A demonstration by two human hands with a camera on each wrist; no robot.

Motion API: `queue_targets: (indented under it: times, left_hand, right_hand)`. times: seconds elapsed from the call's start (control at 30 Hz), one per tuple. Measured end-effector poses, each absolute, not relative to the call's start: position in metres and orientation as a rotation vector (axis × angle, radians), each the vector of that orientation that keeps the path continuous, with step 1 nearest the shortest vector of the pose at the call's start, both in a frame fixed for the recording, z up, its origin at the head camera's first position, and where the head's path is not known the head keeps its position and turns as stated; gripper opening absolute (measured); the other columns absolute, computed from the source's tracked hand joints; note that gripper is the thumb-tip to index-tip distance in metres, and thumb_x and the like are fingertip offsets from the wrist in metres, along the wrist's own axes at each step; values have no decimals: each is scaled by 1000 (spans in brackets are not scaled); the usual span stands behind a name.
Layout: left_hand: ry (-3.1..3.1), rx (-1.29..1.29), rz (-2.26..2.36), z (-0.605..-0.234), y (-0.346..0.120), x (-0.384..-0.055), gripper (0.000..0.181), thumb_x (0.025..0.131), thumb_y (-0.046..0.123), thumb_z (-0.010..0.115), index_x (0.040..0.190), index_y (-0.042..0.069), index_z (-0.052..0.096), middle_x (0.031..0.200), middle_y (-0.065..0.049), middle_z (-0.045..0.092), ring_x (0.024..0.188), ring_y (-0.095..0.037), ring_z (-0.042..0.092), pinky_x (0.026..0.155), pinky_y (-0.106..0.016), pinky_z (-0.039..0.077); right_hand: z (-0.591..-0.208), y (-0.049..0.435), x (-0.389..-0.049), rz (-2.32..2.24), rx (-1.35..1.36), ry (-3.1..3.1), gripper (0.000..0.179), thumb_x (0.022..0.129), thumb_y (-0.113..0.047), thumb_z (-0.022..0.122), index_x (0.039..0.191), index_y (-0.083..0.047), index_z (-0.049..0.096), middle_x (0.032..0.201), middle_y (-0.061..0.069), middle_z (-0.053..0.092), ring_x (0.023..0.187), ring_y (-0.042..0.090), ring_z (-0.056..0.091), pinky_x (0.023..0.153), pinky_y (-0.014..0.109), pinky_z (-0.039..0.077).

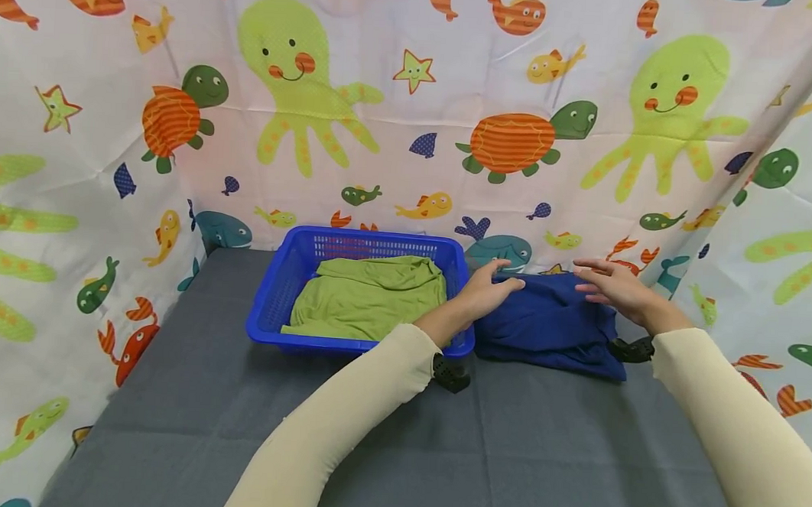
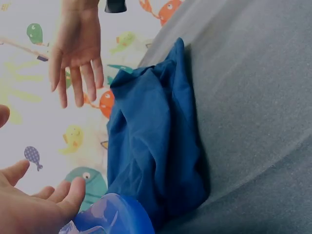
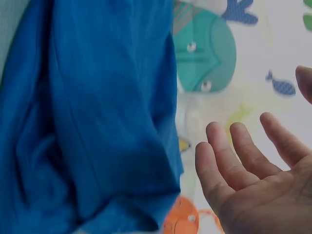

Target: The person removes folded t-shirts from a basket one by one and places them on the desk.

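A folded dark blue cloth [image 1: 547, 322], perhaps a garment, lies on the grey surface to the right of the basket. Over its left end, near the basket's right rim, is my left hand [image 1: 481, 292], fingers extended and holding nothing. My right hand [image 1: 617, 291] hovers over the cloth's right end, its fingers spread and bare. In the right wrist view the blue cloth [image 3: 107, 117] shows loose folds, apart from the fingers [image 3: 248, 156]. Inside the blue plastic basket [image 1: 266, 300] lies a folded green cloth [image 1: 376, 298].
A dark grey cloth [image 1: 231, 428] covers the work surface. White curtains [image 1: 399, 130] printed with sea animals stand behind and at both sides. The basket's raised rim is close to my left wrist.
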State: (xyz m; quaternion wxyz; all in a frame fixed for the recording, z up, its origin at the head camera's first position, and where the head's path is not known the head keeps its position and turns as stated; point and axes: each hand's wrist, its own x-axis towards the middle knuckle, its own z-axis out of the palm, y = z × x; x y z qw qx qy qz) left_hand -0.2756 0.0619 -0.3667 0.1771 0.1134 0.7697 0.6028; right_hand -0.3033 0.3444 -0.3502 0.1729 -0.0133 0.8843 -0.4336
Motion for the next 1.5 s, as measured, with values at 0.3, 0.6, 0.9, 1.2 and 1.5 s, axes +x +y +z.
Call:
queue_targets:
  times: [0.3, 0.6, 0.9, 1.2, 1.5]
  left_hand:
    - [2171, 392, 1730, -368, 55, -266, 45, 103, 34, 59, 146, 23, 53, 151, -10, 51, 137, -30, 52, 113, -51, 44]
    - [2119, 382, 1804, -372, 47, -260, 40, 103, 28, 59, 142, 21, 57, 143, -11, 59, 128, -29, 58, 106, -49, 49]
    - [2094, 464, 1841, -372, 19, -255, 39, 105, 21, 55, 143, 16, 55, 140, -14, 60, 126, -31, 59, 102, -50, 51]
    - [2107, 452, 1777, -372, -4, -251, 38, 104, 22, 57, 142, 19, 55, 141, -10, 58, 125, -25, 58, 98, -42, 53]
    - [2114, 486, 1693, -372, -33, -243, 40, 105, 21, 53, 145, 14, 51, 145, -16, 54, 129, -31, 56, 109, -55, 47]
  right_hand:
    - [-353, 318, -289, -1353, -130, 2430, 71, 107, -46, 43, 160, -3, 24, 161, 28, 31, 100, -12, 62, 104, 31, 53]
    - [-358, 298, -276, -1366, -223, 2444, 65, 108, -41, 45, 158, -3, 30, 158, 29, 37, 114, 4, 67, 107, 39, 51]
    - [-357, 281, -265, -1300, -272, 2487, 59, 108, -36, 47, 155, -1, 36, 152, 30, 45, 128, 31, 62, 107, 47, 50]
    - [-344, 261, -262, -1254, -350, 2498, 57, 108, -37, 48, 153, -5, 39, 153, 26, 46, 133, 40, 56, 111, 54, 45]
    - [-333, 233, -253, -1231, -442, 2479, 56, 107, -35, 49, 153, -5, 40, 150, 25, 50, 132, 43, 55, 109, 56, 47]
